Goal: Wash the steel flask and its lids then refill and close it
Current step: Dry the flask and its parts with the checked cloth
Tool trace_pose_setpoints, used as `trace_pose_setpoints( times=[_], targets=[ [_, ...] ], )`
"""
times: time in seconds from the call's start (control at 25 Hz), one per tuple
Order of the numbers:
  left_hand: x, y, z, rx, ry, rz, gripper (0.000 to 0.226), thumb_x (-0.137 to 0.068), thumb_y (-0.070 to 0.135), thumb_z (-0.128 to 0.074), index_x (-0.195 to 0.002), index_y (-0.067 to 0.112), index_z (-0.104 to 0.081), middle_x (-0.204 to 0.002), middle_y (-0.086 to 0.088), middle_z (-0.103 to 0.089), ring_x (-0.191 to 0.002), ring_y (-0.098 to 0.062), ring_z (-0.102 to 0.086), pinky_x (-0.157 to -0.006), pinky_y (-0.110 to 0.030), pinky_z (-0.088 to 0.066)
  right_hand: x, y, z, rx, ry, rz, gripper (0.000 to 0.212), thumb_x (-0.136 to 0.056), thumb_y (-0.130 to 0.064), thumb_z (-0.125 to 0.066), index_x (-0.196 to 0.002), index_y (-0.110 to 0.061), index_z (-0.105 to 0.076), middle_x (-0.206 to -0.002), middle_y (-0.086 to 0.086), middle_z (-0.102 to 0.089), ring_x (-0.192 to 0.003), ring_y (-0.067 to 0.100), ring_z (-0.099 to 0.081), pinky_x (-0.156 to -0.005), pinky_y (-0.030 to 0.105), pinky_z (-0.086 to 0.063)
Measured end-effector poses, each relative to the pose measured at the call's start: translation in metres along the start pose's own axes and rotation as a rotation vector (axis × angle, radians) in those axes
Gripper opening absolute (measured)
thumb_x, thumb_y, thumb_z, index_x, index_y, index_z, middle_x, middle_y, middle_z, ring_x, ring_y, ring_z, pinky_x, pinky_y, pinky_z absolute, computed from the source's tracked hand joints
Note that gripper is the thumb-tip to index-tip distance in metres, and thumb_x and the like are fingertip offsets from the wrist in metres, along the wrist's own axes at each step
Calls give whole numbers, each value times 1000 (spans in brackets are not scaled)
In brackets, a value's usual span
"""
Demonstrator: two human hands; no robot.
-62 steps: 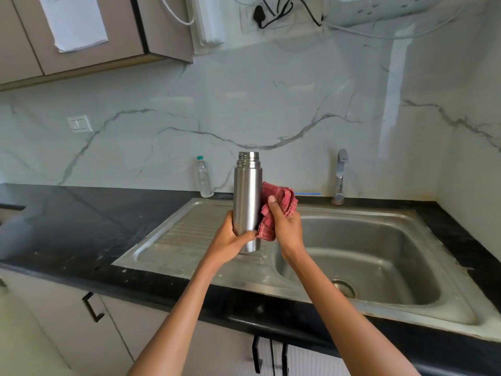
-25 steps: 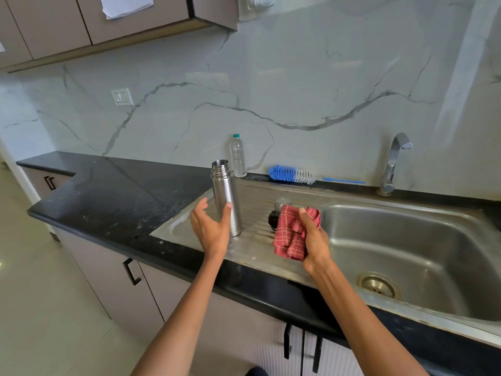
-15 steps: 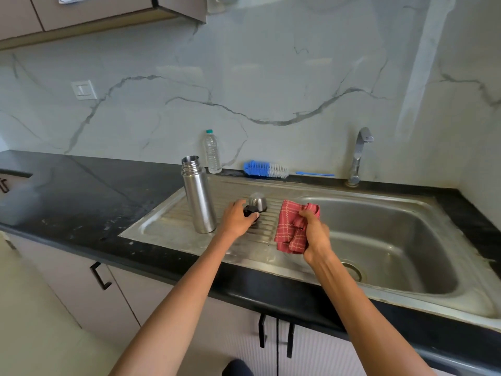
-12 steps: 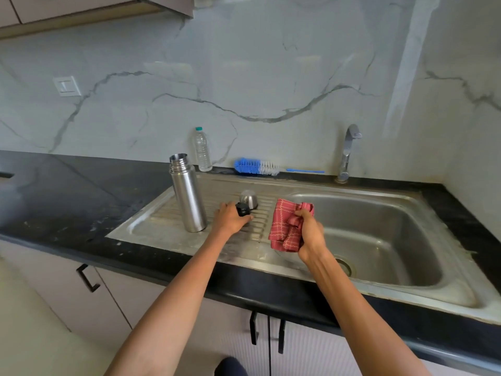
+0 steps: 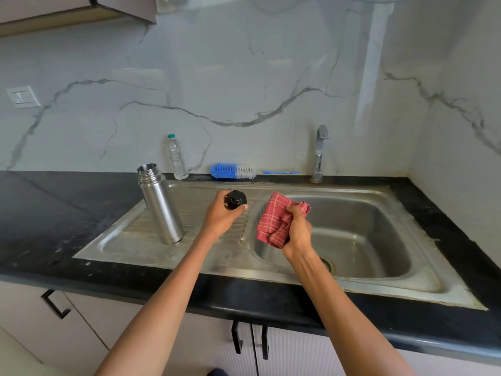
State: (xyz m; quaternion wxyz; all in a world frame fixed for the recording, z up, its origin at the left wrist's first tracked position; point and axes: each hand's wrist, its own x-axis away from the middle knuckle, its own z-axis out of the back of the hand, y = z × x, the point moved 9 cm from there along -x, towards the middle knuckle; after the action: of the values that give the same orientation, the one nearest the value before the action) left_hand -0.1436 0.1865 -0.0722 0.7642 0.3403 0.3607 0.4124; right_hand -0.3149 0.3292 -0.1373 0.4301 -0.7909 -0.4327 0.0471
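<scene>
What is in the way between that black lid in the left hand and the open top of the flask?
Nothing visible. The black lid sits in the left hand, right of the flask, whose mouth is uncovered.

A sink (image 5: 406, 289) is set into the counter (image 5: 54, 213), with its draining board (image 5: 130, 240) on the left and its basin (image 5: 366, 240) on the right. The flask (image 5: 160, 204) stands upright on the left part of the draining board, its mouth uncovered. To its right, above the board, the left hand (image 5: 222, 217) holds a lid (image 5: 235, 200). Right of that, over the basin's left edge, the right hand (image 5: 296, 232) grips a cloth (image 5: 273, 222). Behind the flask, on the counter against the wall, stands a bottle (image 5: 176, 158). Right of the bottle a brush (image 5: 235, 171) lies along the wall behind the sink. The tap (image 5: 320, 153) rises behind the basin, right of the brush. Cupboard doors (image 5: 81, 321) sit below the counter.
</scene>
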Motion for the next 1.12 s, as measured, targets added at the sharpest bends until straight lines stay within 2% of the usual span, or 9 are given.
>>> trace_pose_setpoints(
  times=[0.2, 0.32, 0.44, 0.52, 0.6, 0.64, 0.76, 0.92, 1.12],
  targets=[
    [13, 31, -31, 123, -220, -60, 72, -76, 49, -86, -137, 27, -54, -120, 9, -67, -109, -7, -65, -98, -30, -51, 6, -28, 18, -116, 81, 78, 22, -92, -19, -57, -72, -18, -47, -71, 1, -56, -66, 20, -60, -67, 39, -56],
    [25, 45, -47, 123, -243, -59, 63, -79, 40, -88, -128, 21, -52, -111, 9, -65, -103, -6, -63, -90, -26, -51, 17, -58, 19, 87, 21, 272, 12, -98, -19, -52, -98, -13, -62, -87, 13, -69, -79, 24, -65, -68, 35, -52],
    [37, 61, -69, 236, -272, -86, 39, -84, 35, -84, -116, 26, -63, -111, 2, -72, -103, -14, -70, -91, -31, -56, 44, -79, -13, 376, -314, 552, 25, -106, -18, -48, -126, -19, -64, -95, 21, -69, -68, 27, -54, -50, 30, -43],
    [42, 63, -80, 444, -238, -40, 28, -91, 24, -78, -115, 21, -65, -111, -6, -73, -102, -23, -72, -88, -37, -60, 64, -79, -31, 673, -531, 780, 32, -108, -23, -48, -132, -38, -62, -132, 7, -66, -97, 20, -64, -75, 32, -55],
    [47, 62, -91, 726, -257, 15, 19, -97, 12, -69, -116, 12, -67, -106, -11, -75, -94, -25, -73, -79, -36, -61, 67, -75, -32, 979, -591, 946, 40, -107, -28, -49, -146, -37, -52, -158, -3, -45, -147, 13, -38, -120, 39, -31],
    [51, 62, -95, 835, -290, 43, 17, -99, 8, -65, -115, 10, -68, -102, -11, -75, -90, -23, -73, -76, -34, -60, 66, -74, -31, 1105, -602, 973, 45, -107, -29, -49, -151, -33, -46, -164, -6, -34, -155, 10, -20, -127, 39, -16],
    [57, 67, -101, 990, -355, 95, 18, -100, 2, -58, -111, 8, -71, -96, -9, -75, -85, -18, -72, -75, -30, -60, 63, -73, -24, 1316, -650, 981, 56, -108, -26, -48, -160, -30, -29, -170, -10, -10, -157, 8, 5, -127, 32, -2],
    [59, 76, -102, 1033, -383, 83, 29, -97, -1, -62, -125, 2, -68, -112, -14, -75, -101, -22, -73, -86, -31, -59, 59, -86, -24, 1366, -617, 1056, 60, -109, -24, -46, -162, -22, -19, -171, -3, -9, -156, 7, 1, -129, 34, -7],
    [49, 71, -92, 936, -170, 60, 22, -99, 7, -64, -120, 7, -70, -111, -12, -76, -101, -22, -74, -83, -28, -61, 63, -83, -25, 1471, -550, 1172, 62, -108, -33, -35, -162, -10, -16, -170, 5, -10, -156, 7, 1, -128, 37, -12]
  ],
)
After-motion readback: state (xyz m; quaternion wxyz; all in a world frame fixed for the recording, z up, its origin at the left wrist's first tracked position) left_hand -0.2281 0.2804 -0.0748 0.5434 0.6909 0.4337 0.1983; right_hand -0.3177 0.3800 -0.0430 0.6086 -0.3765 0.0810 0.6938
